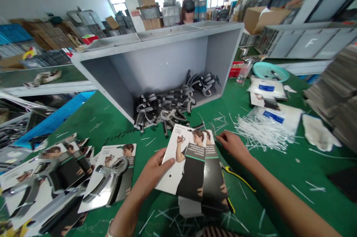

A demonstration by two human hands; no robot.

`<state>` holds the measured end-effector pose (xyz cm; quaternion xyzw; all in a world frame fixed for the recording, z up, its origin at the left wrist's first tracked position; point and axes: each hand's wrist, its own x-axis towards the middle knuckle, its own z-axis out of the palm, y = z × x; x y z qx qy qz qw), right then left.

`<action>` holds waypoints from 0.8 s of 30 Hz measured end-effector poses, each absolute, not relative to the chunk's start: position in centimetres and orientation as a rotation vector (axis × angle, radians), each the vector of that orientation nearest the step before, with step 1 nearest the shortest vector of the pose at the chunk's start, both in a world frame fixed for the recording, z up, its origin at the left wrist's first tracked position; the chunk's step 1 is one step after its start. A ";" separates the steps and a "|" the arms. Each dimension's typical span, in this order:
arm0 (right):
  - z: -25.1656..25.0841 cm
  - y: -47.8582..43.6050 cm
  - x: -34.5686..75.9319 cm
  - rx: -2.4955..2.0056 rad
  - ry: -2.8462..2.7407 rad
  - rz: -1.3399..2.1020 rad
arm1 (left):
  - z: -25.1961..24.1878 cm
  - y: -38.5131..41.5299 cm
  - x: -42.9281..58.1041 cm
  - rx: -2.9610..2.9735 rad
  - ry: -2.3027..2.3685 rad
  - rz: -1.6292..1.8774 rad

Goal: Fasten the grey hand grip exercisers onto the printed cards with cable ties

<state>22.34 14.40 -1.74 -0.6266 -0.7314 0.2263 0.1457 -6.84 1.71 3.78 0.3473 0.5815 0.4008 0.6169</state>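
Note:
My left hand [153, 172] grips the left edge of a printed backing card [189, 170], thumb on its face. A second backing card [213, 172] shows behind it, overlapped and offset to the right. Just off the cards' upper right edge is my right hand [232, 146], its fingers pinched together; anything between them is too small to make out. Yellow-handled pliers [241, 179] lie partly under the cards. To the left, a hand grip strengthener [111, 177] rests on its own card [96, 194], with several more carded ones beyond it.
A grey bin [164, 51] lies on its side, loose grip strengtheners [173, 105] spilling from its opening. White zip ties [260, 131] are heaped at right, near plastic bags [287, 118], a glove [319, 133] and a turquoise tray [270, 69]. A person [188, 10] is behind the bin.

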 end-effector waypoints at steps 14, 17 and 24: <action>-3.2 18.5 26.8 -1.774 -2.388 0.562 | 2.1 -0.7 -9.3 0.512 1.267 1.157; -1.4 18.4 28.5 -1.728 -2.315 0.568 | 3.2 0.7 -10.5 0.621 1.294 1.128; 6.4 15.7 23.7 -1.357 -2.068 0.727 | 3.0 4.8 -9.6 1.036 1.252 0.915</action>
